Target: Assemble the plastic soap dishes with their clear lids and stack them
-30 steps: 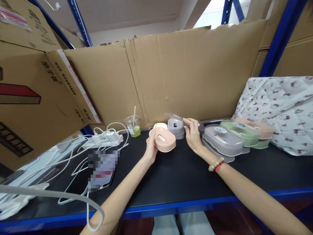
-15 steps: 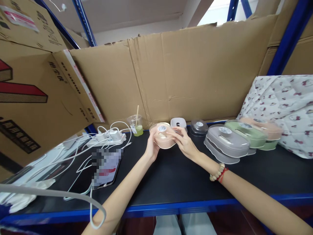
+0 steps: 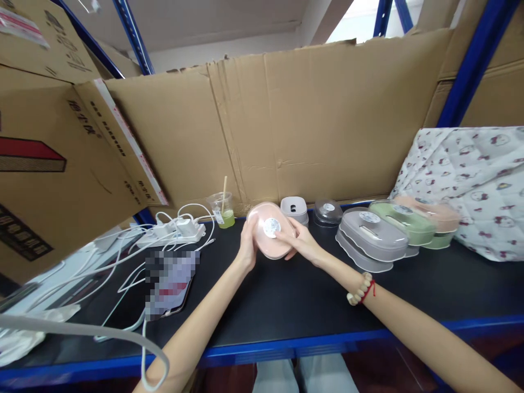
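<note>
Between my two hands is a pink lidded box (image 3: 271,246) with rounded corners and a round printed sticker on it, tipped up so its broad face turns toward me. My left hand (image 3: 248,245) is wrapped round its left edge. On the right edge, my right hand (image 3: 302,243) grips the box, with fingers across its face near the sticker and others at the lower rim. Just behind it stand a small pale grey box (image 3: 293,206) with a dark slot and a low dark box (image 3: 328,214) with a clear lid.
Grey lidded boxes (image 3: 371,236), a green one (image 3: 403,222) and a pink one (image 3: 436,214) are stacked at right, before a patterned cloth (image 3: 478,191). At left lie a phone (image 3: 174,286), white cables, a power strip (image 3: 186,232) and a drink cup (image 3: 224,213). Cardboard (image 3: 327,120) stands behind.
The pink box has been tilted up and turned, its face now more toward me. My right hand has shifted from its top to its right edge. The whole view has moved slightly.
</note>
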